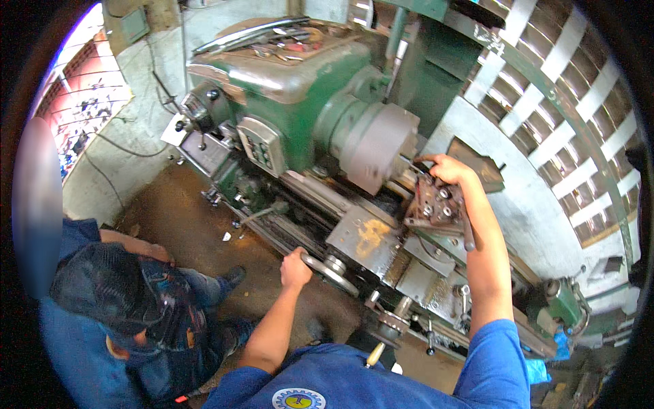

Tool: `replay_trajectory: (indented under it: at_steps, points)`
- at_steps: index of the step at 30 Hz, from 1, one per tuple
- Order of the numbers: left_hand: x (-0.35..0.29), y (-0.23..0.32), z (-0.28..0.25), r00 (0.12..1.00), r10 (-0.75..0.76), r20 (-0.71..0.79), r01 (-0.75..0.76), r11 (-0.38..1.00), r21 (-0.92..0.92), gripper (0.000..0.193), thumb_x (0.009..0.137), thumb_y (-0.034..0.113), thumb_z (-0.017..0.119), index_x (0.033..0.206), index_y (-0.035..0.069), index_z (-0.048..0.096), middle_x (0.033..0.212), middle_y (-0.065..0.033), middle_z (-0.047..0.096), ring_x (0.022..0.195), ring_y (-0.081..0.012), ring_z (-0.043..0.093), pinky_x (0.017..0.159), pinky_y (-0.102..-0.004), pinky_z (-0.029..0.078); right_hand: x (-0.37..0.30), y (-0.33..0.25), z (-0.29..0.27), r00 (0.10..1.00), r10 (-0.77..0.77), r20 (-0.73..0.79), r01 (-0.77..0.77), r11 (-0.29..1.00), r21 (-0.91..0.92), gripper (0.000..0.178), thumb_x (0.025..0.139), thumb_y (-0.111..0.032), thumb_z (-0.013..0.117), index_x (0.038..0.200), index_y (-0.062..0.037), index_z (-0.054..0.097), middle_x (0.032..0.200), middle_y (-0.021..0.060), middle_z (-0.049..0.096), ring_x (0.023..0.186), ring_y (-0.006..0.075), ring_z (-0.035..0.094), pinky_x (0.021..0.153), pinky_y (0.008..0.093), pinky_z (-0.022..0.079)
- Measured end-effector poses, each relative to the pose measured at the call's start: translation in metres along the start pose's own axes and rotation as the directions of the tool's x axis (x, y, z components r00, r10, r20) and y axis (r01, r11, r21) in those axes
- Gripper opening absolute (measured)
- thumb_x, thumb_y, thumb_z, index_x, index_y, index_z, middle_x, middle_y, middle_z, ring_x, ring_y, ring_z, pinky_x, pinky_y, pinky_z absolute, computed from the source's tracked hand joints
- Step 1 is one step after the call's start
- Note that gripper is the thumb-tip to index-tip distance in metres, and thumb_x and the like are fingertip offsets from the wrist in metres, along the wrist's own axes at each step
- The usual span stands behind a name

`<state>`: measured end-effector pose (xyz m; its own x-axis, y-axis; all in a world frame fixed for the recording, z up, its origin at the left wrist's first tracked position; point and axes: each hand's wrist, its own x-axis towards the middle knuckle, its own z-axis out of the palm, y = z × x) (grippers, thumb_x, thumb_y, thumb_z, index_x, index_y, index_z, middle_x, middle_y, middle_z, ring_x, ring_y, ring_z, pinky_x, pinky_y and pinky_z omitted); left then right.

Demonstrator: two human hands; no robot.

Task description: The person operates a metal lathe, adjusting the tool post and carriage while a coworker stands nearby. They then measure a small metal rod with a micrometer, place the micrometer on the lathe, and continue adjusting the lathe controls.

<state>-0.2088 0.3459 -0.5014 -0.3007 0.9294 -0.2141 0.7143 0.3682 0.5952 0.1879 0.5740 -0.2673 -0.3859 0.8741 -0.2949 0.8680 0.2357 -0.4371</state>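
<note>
My left hand point(296, 268) is closed round the rim of a metal handwheel point(330, 274) at the front of a green lathe point(300, 85). At the far side of the tool post point(436, 202), my right hand point(446, 169) reaches in with fingers curled and pointing toward the chuck point(378, 148). A thin metal bar point(409, 162) lies between the chuck face and those fingertips; whether they grip it or something else is too small to make out. A dark lever handle point(468, 232) of the tool post lies beside my right forearm.
Another person in a dark cap point(105, 286) is at the lower left, close to the machine. Loose tools point(289, 44) lie on the headstock. Levers point(262, 213) stick out along the front, and a green tailstock point(564, 303) stands at the right end. A slatted wall point(555, 109) rises behind.
</note>
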Motion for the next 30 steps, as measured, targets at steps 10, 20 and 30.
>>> replay_trajectory:
  at_steps: [10, 20, 30]
  points:
    - [0.001, -0.002, -0.001, 0.999, -0.003, 0.049, 0.003, 1.000, -0.007, 0.035, 0.080, 0.002, 0.062, 0.113, 0.013, 0.069, 0.110, -0.0214, 0.071, 0.106, -0.0417, 0.067, 0.092, -0.0498, 0.055, -0.003, -0.004, -0.001, 0.998, 0.007, -0.055, -0.014, 0.991, -0.130, 0.065, 0.076, -0.006, 0.055, 0.140, -0.0170, 0.060, 0.123, 0.0234, 0.068, 0.106, 0.0369, 0.069, 0.093, 0.0415, 0.055]
    - [0.054, 0.040, -0.112, 0.922, 0.386, 0.039, -0.388, 0.916, 0.104, 0.070, 0.069, 0.019, 0.082, 0.133, 0.005, 0.059, 0.122, -0.0205, 0.069, 0.116, -0.0345, 0.066, 0.103, -0.0436, 0.051, -0.005, 0.002, 0.009, 0.845, 0.131, -0.518, -0.289, 0.928, -0.236, 0.030, 0.074, -0.017, 0.066, 0.098, -0.0021, 0.076, 0.101, 0.0275, 0.071, 0.101, 0.0427, 0.069, 0.092, 0.0475, 0.055]
    - [0.195, 0.279, -0.305, 0.703, 0.501, -0.505, -0.537, 0.839, 0.086, 0.032, 0.085, 0.035, 0.074, 0.106, 0.010, 0.075, 0.105, -0.0154, 0.074, 0.100, -0.0315, 0.071, 0.090, -0.0456, 0.055, 0.009, 0.017, 0.009, 0.896, 0.167, -0.410, -0.284, 0.927, -0.243, 0.039, 0.074, -0.018, 0.068, 0.107, 0.0020, 0.071, 0.108, 0.0288, 0.070, 0.105, 0.0438, 0.067, 0.093, 0.0501, 0.055]
